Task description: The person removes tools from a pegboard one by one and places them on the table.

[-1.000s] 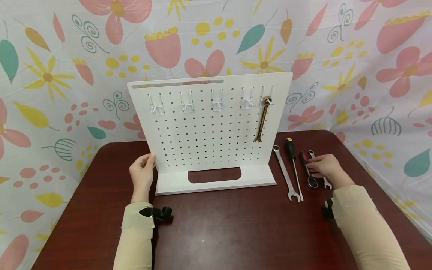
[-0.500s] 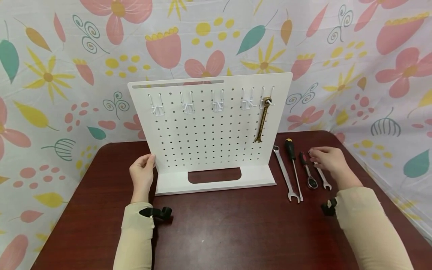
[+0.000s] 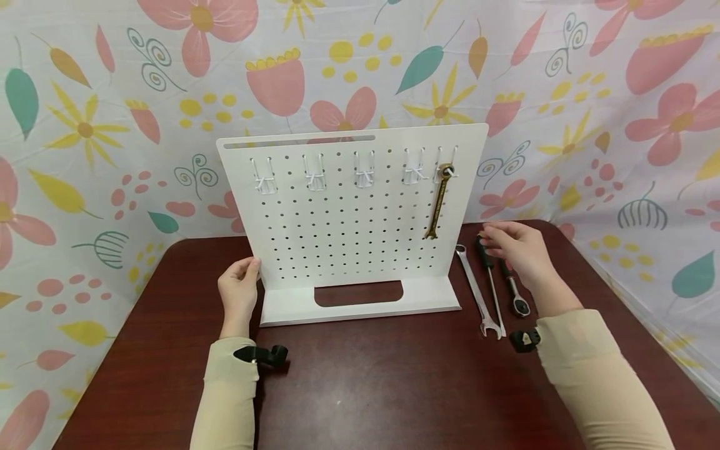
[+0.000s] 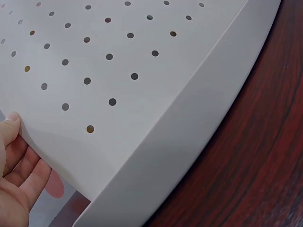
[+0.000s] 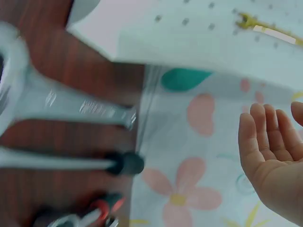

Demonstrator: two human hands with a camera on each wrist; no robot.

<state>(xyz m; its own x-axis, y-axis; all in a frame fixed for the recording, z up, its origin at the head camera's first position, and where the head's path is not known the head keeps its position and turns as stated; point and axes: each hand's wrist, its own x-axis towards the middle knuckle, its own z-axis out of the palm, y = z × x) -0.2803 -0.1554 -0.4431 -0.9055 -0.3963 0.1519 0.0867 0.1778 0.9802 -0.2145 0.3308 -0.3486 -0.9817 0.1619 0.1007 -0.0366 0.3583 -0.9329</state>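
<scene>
A white pegboard stand (image 3: 337,237) stands upright on the table. My left hand (image 3: 239,289) holds its lower left edge, with the thumb (image 4: 12,118) on the front face and the fingers behind. My right hand (image 3: 523,253) is raised over the tools at the right. In the right wrist view its fingers are loosely bent and hold nothing. In the head view its fingertips overlap the top of a screwdriver (image 3: 494,294) with a dark handle. Beside that lie a large combination wrench (image 3: 475,290) and a ratchet (image 3: 519,303), its handle partly covered by the hand.
A gold-coloured wrench (image 3: 437,203) hangs from the rightmost of several white wire hooks (image 3: 364,172) on the board. The dark red wooden table (image 3: 360,387) ends behind at a flower-printed cloth (image 3: 337,69).
My right hand has moved up and to the left, from the ratchet and small wrench toward the screwdriver handle. The small wrench is now hidden in the head view. My left hand stays.
</scene>
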